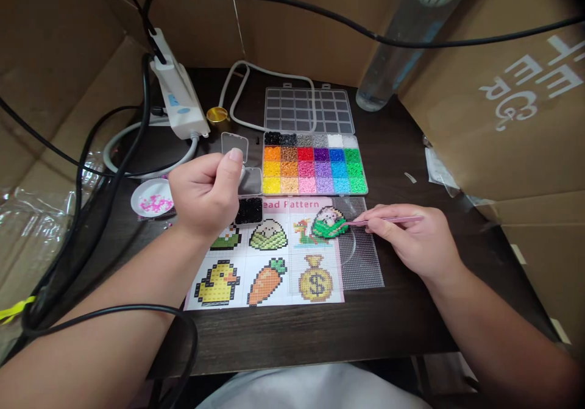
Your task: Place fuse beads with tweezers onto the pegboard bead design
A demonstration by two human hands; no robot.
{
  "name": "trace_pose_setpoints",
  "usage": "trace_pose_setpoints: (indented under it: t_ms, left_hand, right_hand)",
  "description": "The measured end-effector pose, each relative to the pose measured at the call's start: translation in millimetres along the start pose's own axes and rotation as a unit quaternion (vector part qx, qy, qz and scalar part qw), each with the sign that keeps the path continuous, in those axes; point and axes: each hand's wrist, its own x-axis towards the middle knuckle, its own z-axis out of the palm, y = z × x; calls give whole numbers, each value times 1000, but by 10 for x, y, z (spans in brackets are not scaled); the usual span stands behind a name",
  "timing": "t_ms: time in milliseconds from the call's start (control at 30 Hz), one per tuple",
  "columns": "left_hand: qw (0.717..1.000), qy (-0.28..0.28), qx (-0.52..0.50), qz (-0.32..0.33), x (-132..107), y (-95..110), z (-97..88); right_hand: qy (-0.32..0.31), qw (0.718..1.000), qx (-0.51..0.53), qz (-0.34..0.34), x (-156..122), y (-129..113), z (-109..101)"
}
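My right hand (418, 235) grips pink tweezers (388, 220) between thumb and fingers. Their tips touch the right edge of a bead figure (329, 223), a pale face in a green wrap with a dark outline. That figure lies on a clear pegboard (363, 269), partly over the printed pattern sheet (269, 293). My left hand (205, 192) is closed with the thumb on top, above a small clear box of black beads (249, 211). Whatever its fingers may hold is hidden. Behind the sheet stands an open sorting box (315, 162) of beads in many colours.
A white dish of pink beads (153, 199) sits left of my left hand. A power strip (180, 98), a round gold lid (217, 114) and looping cables (141, 135) occupy the back left. A clear bottle (393, 61) stands behind, and cardboard walls (512, 122) enclose the dark table (283, 342).
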Motion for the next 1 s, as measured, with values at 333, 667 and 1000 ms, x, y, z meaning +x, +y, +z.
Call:
trace_pose_setpoints:
  t_ms: [333,667,1000]
  left_hand:
    - [1000,-10,-15,18,13,-18,-1]
    - [999,-2,-17,35,19,19,21]
    - [999,-8,-30,31,15,9,35]
  right_hand:
    - [-4,1000,-19,-13,1,-51,-7]
    - [6,999,-32,-7,-21,-1,-9]
    - [5,999,-35,-4,-47,64,-41]
